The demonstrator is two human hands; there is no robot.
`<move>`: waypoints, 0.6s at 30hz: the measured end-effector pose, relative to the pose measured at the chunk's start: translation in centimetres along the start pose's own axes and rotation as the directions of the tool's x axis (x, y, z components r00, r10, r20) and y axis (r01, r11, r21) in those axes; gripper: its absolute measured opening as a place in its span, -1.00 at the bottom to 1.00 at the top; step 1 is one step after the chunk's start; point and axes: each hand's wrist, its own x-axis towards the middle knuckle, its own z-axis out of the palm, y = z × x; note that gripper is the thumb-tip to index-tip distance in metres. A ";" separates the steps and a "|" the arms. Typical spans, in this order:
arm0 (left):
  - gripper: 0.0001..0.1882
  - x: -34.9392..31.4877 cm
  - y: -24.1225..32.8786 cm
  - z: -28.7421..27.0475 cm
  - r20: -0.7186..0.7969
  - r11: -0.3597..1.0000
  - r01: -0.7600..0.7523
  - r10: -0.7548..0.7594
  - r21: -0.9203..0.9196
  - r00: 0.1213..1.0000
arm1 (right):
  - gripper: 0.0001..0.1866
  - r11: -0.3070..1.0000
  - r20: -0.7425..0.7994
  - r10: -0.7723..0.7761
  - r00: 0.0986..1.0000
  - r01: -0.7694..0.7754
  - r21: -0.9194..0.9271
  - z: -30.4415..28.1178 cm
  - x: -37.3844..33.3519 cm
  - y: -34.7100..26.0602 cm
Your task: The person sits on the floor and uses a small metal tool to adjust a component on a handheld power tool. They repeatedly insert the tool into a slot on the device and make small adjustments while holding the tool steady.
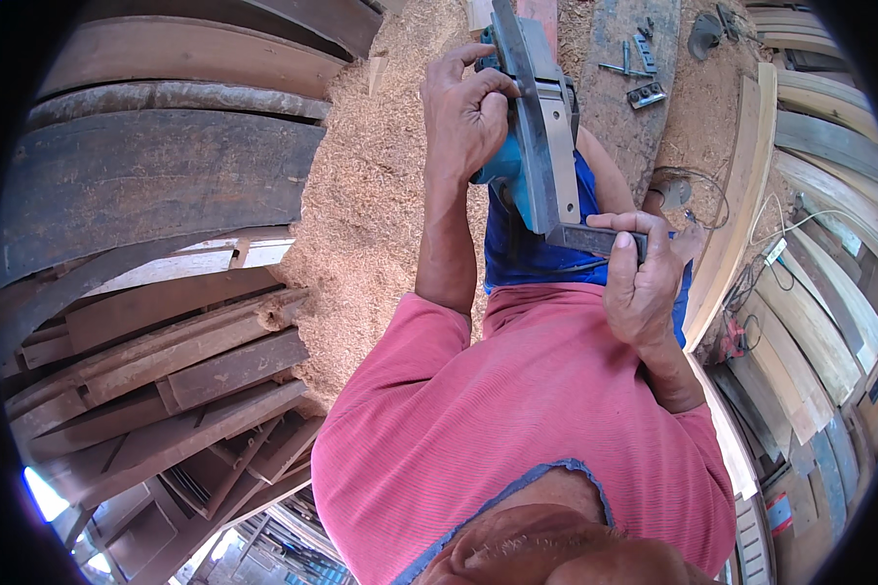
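Observation:
An electric hand planer with a teal body rests across my lap, its flat metal sole turned up. Along the sole lies the long steel blade of a try square, tilted on its edge. My left hand is closed at the planer's far left side, its bent fingers and thumb against the blade and the teal body. The square's dark stock sits in my right hand, thumb on one side and fingers curled over the end, at the near end of the sole. My left fingertips are partly hidden.
Beyond the planer, a plank carries small metal parts and a T-shaped tool. Wood shavings cover the ground. Stacked dark boards stand left; pale planks and a thin cable lie right.

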 end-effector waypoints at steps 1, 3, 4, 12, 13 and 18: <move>-0.62 0.0 0.0 0.0 0.004 1.000 0.009 -0.009 0.012 1.000 | -0.80 1.000 0.000 -0.009 1.000 0.009 -0.015 0.0 0.1 0.0; -0.62 0.1 0.1 0.1 -0.002 0.999 0.017 -0.016 0.038 1.000 | -0.80 0.999 -0.003 -0.024 1.000 0.024 -0.049 -0.1 0.1 0.0; -0.62 0.1 0.2 0.1 -0.014 0.998 0.022 -0.021 0.055 1.000 | -0.80 0.999 0.001 -0.022 1.000 0.022 -0.037 -0.1 0.2 0.0; -0.57 0.2 0.6 0.1 -0.021 0.985 0.122 -0.121 0.118 0.992 | -0.80 1.000 0.000 -0.001 1.000 0.001 -0.018 -0.3 0.0 -0.3; -0.57 0.1 0.6 0.1 -0.019 0.987 0.116 -0.115 0.110 0.993 | -0.80 1.000 0.001 0.003 1.000 -0.003 -0.010 -0.3 0.0 -0.3; -0.57 0.2 0.3 0.1 -0.005 0.995 0.098 -0.098 0.011 0.995 | -0.80 0.998 -0.003 -0.028 1.000 0.028 -0.048 -0.3 -0.1 -0.2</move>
